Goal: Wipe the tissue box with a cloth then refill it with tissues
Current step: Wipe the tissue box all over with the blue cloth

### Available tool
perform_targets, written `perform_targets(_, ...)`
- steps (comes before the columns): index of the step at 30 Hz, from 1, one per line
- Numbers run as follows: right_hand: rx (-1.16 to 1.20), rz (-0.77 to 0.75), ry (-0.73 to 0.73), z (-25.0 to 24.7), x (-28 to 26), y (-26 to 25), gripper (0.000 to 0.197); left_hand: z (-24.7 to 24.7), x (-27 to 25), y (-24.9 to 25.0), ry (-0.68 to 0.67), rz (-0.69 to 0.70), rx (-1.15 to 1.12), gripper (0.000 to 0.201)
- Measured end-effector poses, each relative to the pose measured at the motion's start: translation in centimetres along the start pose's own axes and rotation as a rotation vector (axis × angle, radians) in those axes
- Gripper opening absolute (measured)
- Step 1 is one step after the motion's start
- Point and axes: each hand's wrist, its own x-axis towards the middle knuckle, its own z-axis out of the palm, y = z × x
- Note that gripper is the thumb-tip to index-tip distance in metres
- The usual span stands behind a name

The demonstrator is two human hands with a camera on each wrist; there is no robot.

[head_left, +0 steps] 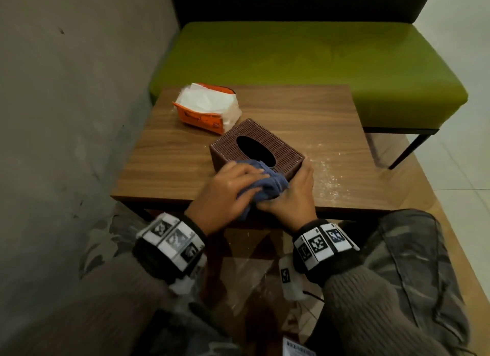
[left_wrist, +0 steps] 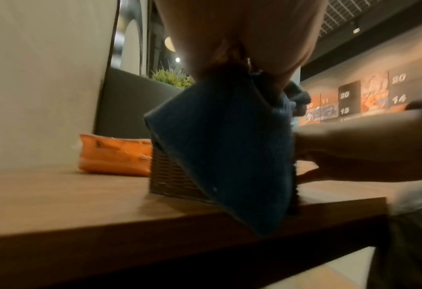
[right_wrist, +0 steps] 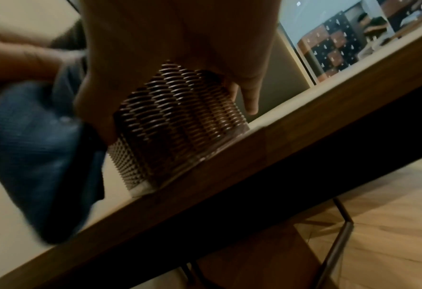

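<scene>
A brown woven tissue box (head_left: 261, 140) (left_wrist: 170, 176) (right_wrist: 180, 121) with a dark oval slot stands near the front of the wooden table (head_left: 305, 111). My left hand (head_left: 228, 186) grips a bunched blue cloth (head_left: 267, 183) (left_wrist: 224, 148) (right_wrist: 39, 148) against the box's near top corner and front face. My right hand (head_left: 294, 193) (right_wrist: 180, 48) holds the box's near right corner, thumb on one face and fingers (right_wrist: 250, 97) on the other. An orange pack of white tissues (head_left: 206, 109) (left_wrist: 115, 154) lies open behind the box at the left.
A green padded bench (head_left: 305, 61) with black legs stands beyond the table. A grey wall (head_left: 66, 103) runs along the left. White dust speckles the table's right side (head_left: 328, 170). My knees sit under the table's near edge.
</scene>
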Motion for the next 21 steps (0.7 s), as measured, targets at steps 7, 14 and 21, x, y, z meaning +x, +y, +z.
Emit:
perform_targets(7,-0.128,-0.008,0.023,0.3,1.0,0.0,0.135,-0.5,3.0,-4.3,0.182,-0.285,0.082,0.034)
perform_targets(14,-0.15,-0.012,-0.009,-0.2,1.5,0.2,0.137,-0.9,1.5,-3.6,0.092,-0.141,0.027,0.03)
perform_targets(21,-0.19,0.0,-0.015,0.0,1.5,0.2,0.139,-0.1,2.2,-1.3,0.063,-0.279,-0.078,0.021)
